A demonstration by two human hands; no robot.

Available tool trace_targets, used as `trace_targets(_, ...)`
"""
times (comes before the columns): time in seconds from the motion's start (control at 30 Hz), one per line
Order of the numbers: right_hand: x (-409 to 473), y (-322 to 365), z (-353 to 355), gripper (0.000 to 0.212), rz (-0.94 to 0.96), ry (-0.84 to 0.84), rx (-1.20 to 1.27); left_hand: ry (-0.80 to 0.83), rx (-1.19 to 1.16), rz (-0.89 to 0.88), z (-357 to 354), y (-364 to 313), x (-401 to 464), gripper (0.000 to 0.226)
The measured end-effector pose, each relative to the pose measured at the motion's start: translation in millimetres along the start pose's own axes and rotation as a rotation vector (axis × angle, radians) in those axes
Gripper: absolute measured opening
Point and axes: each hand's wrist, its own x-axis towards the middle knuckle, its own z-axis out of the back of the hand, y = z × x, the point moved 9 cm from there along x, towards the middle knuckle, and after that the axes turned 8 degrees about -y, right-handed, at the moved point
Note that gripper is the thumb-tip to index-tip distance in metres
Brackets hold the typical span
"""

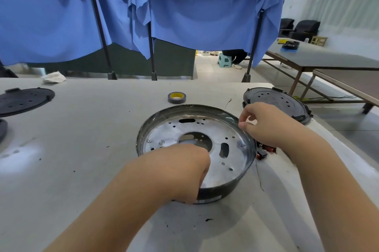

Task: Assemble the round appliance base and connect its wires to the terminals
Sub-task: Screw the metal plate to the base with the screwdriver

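**Both hands on the round base, mid-table**

Head view. Round appliance base (205, 145) sits on the pale grey table (82, 149), just right of centre. Dark outer wall, silvery perforated plate inside with a large central opening and several slots and small holes.

Left hand (184, 171) at the base's 7 o'clock: fingers curled over the near rim, thumb side outside the wall, grasping the rim. Forearm runs in from the lower left.

Right hand (266, 124) at the base's 2 o'clock, over the rim. Fingers bent, thumb and forefinger drawn close together as if pinching something small; what is between them is too small to tell. Whether the hand touches the rim cannot be told.

Just outside the wall at 3 o'clock, below the right wrist: small red and black components (266, 150) on the table, partly hidden. A thin dark wire (258, 178) trails from there toward 5 o'clock.

Roll of grey tape (177, 97) with a yellow core at the base's 12 o'clock, apart from it. Black perforated disc (274, 102) at 2 o'clock, behind the right hand. Another black disc (24, 100) well apart at 10 o'clock, near the table's left edge. Crumpled white cloth (53, 77) at the far left edge. Blue curtain (184, 16) hangs behind the table.
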Motion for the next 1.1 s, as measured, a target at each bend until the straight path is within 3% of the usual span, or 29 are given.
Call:
trace_targets(0.17, -3.0, 17.4, 29.3, 0.011, 0.084, -0.14, 0.251, -0.119, -0.188, -0.034, 25.5, 3.1, -1.1, 0.022)
trace_targets(0.43, -30.5, 50.8, 93.9, 0.007, 0.271, -0.579, 0.634, -0.661, -0.395, -0.091, 88.3, 23.9, -12.8, 0.026)
trace_targets(0.57, -42.0, 53.7, 110.0, 0.003, 0.268, -0.666, 0.801, -0.816, -0.58, -0.023, 100.0, 46.4, -17.0, 0.019)
trace_targets(0.83, -35.9, 68.1, 83.5, 0.008, 0.17, -0.417, 0.922, -1.078, -0.928, 0.27, 99.6, 96.2, -23.8, 0.009)
trace_targets(0.97, -28.4, 73.0, 42.4, 0.006, 0.025, -0.177, 1.029, -1.107, -1.143, 0.356, 93.2, 110.9, -25.6, 0.007)
trace_targets(1.1, -28.8, 78.8, 15.5, 0.007, -0.119, -0.056, 1.219, -1.097, -1.303, 0.405, 87.7, 116.7, -25.5, 0.007)
